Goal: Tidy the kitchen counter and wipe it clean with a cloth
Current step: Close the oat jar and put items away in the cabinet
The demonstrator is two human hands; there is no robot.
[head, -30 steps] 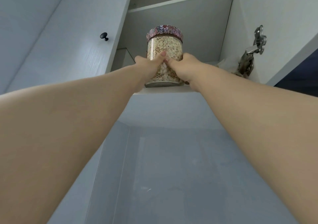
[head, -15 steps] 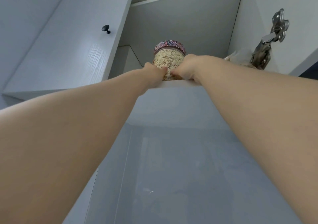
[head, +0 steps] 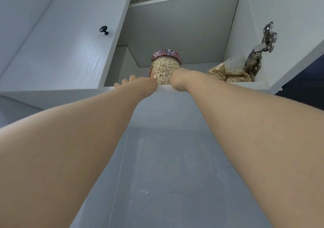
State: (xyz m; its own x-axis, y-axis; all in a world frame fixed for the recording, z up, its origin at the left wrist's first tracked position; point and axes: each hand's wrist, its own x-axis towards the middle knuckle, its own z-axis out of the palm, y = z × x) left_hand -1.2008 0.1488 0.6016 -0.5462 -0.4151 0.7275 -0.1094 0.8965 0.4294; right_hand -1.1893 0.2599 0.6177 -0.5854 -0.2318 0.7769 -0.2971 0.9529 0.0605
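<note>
Jar [head: 166,68] sits deeper on shelf [head: 219,89]; left hand's [head: 140,84] fingers [head: 132,78] have spread.

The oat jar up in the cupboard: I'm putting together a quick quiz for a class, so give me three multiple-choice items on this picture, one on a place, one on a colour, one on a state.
1. Where does the jar stand?
A) on a table
B) on the cupboard shelf, between the left hand and the right hand
C) in a sink

2. What colour is the knob on the door?
A) silver
B) red
C) black

3. How is the jar?
A) upright, with its lid on
B) lying on its side
C) upright, with the lid off

Answers:
1 B: the jar sits near the shelf's front edge with a hand at each side.
2 C: the knob shows dark black against the white door.
3 A: the patterned lid caps the standing jar of oats.
</note>
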